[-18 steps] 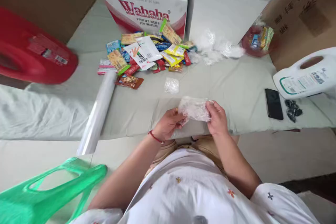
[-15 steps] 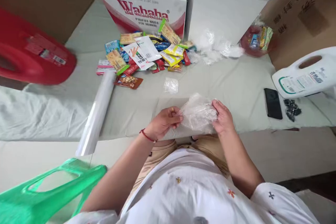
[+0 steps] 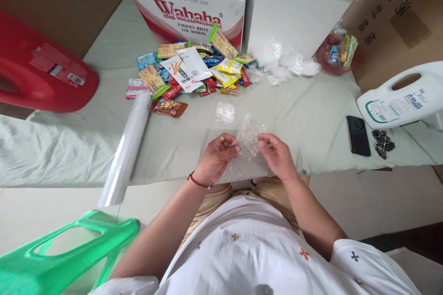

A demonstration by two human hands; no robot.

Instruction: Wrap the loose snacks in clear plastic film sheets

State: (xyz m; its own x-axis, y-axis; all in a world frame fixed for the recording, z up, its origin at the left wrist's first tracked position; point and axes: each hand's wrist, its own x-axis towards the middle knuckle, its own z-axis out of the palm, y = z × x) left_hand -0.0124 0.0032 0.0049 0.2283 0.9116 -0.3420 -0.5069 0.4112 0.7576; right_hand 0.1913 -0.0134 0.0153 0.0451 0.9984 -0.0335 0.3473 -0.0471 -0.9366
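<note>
the left hand point(image 3: 215, 160) pinches one edge of the clear film point(image 3: 249, 134) near the desk's point(image 3: 180, 147) front; the right hand point(image 3: 279, 156) bends narrowly at its other edge, its grip impossible to tell. the film looks loosened but crumpled, not smoothed; a folded packet point(image 3: 225, 113) lies just beyond, apart from both hands. farther back on the cloth-covered desk, snacks point(image 3: 199, 70) and crumpled plastic point(image 3: 277, 57) lie before boxes point(image 3: 194, 7). a roll point(image 3: 125, 152) lies left, a phone point(image 3: 358, 136) and white jug point(image 3: 403, 97) right; a green stool point(image 3: 69, 251) stands on the floor point(image 3: 346, 198).
</note>
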